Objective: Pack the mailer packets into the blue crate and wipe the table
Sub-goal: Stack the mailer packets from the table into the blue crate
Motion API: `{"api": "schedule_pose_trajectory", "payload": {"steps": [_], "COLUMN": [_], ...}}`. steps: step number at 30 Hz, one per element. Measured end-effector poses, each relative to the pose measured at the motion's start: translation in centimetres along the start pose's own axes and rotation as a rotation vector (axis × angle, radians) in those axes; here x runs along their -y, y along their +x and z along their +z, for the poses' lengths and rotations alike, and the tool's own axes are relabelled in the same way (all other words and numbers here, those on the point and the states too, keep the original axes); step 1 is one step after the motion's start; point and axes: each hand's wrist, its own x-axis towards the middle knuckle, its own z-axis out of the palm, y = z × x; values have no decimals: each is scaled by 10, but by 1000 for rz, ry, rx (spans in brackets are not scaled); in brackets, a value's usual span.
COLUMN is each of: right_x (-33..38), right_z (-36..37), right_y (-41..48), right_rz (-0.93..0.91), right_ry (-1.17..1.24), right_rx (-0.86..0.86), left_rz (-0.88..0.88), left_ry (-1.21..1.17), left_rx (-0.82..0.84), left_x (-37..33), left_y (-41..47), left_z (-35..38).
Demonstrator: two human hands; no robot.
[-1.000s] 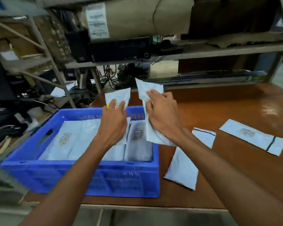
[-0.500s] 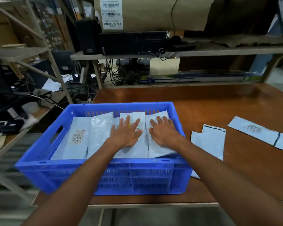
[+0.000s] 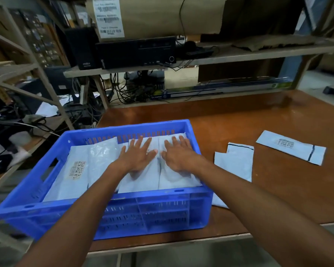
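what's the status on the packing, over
Left hand and right hand open, flat on packets in blue crate. Two overlapping mailers beside crate, labelled mailer farther right, unpacked on table. Nothing blocking them.

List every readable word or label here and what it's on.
"Crompton", probably: long box under the shelf.
White label on the brown parcel: too blurred.
Barcode sticker on a packet in the blue crate: unreadable.
Code sticker on the table packet: unreadable.
Speaker logo: too small.
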Motion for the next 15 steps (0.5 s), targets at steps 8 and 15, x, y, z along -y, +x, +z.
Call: {"api": "schedule_pose_trajectory", "payload": {"steps": [8, 15], "right_x": [-156, -305], "right_z": [-71, 30], "right_y": [-31, -99], "right_rz": [134, 327], "right_ry": [217, 332], "right_rx": [-608, -242], "left_rz": [375, 323], "left_ry": [-289, -94], "left_rx": [-432, -74], "left_x": [-166, -315], "left_y": [0, 11], "left_z": [-26, 83]}}
